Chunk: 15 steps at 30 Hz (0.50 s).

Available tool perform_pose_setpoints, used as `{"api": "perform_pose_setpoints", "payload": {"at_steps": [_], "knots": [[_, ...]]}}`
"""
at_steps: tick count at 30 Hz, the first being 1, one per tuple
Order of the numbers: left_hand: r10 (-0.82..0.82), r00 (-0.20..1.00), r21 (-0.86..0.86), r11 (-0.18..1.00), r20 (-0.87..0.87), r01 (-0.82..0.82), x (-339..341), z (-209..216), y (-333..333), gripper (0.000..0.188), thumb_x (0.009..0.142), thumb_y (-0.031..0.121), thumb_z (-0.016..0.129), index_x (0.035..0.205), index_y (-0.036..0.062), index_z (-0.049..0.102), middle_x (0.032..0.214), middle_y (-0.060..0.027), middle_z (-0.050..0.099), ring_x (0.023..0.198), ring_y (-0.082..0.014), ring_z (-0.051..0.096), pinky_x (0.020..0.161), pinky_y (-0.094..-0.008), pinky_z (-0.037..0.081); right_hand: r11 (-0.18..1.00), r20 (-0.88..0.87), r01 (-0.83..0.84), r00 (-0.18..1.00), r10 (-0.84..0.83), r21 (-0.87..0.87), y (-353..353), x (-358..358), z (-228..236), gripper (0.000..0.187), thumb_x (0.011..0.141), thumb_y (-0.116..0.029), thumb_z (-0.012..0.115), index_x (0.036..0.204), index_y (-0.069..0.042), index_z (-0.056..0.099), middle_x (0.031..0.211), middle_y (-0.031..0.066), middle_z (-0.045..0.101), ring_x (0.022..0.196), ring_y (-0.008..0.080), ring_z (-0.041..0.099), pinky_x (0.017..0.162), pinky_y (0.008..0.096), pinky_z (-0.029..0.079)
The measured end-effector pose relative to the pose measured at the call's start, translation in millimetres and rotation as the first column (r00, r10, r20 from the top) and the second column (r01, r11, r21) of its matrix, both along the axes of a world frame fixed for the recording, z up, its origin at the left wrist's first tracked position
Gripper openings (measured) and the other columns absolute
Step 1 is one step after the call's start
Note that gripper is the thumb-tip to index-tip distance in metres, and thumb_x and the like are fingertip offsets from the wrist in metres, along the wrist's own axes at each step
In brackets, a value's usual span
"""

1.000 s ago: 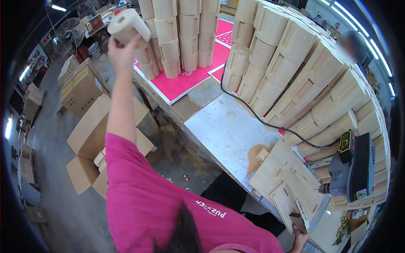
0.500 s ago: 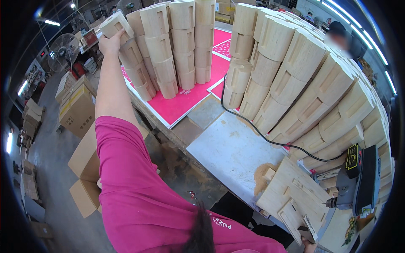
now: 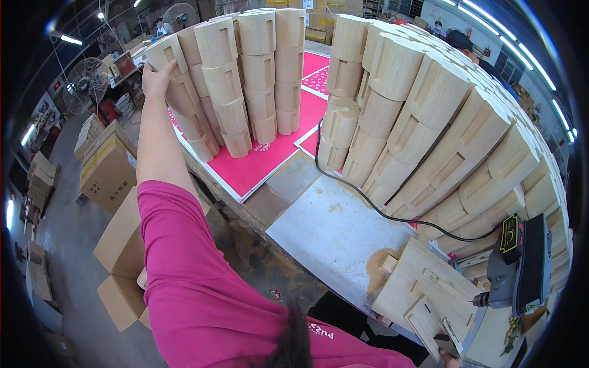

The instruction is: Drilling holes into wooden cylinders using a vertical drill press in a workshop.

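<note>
Pale wood is filling the left hand (image 3: 158, 78): its fingers are gripping a notched block (image 3: 164, 50), which is sitting atop the leftmost column (image 3: 193, 126) on the pink sheet (image 3: 245, 175). Many tiered columns (image 3: 392, 70) are already standing, so much stacking looks done; the hand is not yet leaving this block, and how many are remaining is not showing. The right hand (image 3: 452, 360) is touching the blockless wooden jig (image 3: 402, 276); whether it is clenching, I cannot tell.

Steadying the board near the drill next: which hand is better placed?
Likely right: the right hand is by the board, while the left hand is far off at the top block of a stack.
</note>
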<state>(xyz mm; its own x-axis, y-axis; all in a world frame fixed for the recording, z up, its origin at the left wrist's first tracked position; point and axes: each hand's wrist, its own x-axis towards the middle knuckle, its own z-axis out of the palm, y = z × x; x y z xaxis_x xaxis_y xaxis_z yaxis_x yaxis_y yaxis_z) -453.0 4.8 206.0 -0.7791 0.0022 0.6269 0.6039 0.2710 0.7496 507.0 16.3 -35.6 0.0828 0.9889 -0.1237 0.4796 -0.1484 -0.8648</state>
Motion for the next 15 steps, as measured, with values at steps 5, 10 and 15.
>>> {"api": "perform_pose_setpoints", "payload": {"at_steps": [5,10,15], "knots": [[-0.098,0.995,-0.019,0.995,-0.004,0.098,13,-12,-3,0.081,0.057,0.028,0.079,0.124,0.0038,0.041,0.116,-0.0142,0.054,0.104,-0.0249,0.055,0.089,-0.0346,0.042,1.0,-0.029,0.0,1.0,-0.001,-0.019,-3,6,5,0.04,0.065,-0.01,0.068,0.102,0.0,0.059,0.093,0.0085,0.061,0.084,0.0183,0.057,0.075,0.0305,0.045],[-0.029,1.0,-0.024,0.999,0.012,0.029,9,-23,-10,0.079,0.056,0.023,0.08,0.122,0.0013,0.041,0.113,-0.0149,0.055,0.101,-0.0245,0.055,0.088,-0.0338,0.042,0.999,-0.059,-0.004,0.998,0.002,-0.039,-9,13,9,0.04,0.063,-0.007,0.068,0.101,0.001,0.059,0.093,0.0078,0.061,0.084,0.0181,0.057,0.075,0.0301,0.045],[-0.142,0.988,-0.053,0.988,0.06,0.145,33,-18,-5,0.089,0.057,0.025,0.081,0.127,-0.0016,0.033,0.116,-0.0169,0.053,0.104,-0.0252,0.054,0.088,-0.0329,0.042,0.997,-0.085,0.027,0.996,-0.033,-0.069,-25,26,14,0.04,0.061,-0.004,0.068,0.101,0.001,0.059,0.093,0.007,0.061,0.084,0.018,0.057,0.076,0.0297,0.045]]}}
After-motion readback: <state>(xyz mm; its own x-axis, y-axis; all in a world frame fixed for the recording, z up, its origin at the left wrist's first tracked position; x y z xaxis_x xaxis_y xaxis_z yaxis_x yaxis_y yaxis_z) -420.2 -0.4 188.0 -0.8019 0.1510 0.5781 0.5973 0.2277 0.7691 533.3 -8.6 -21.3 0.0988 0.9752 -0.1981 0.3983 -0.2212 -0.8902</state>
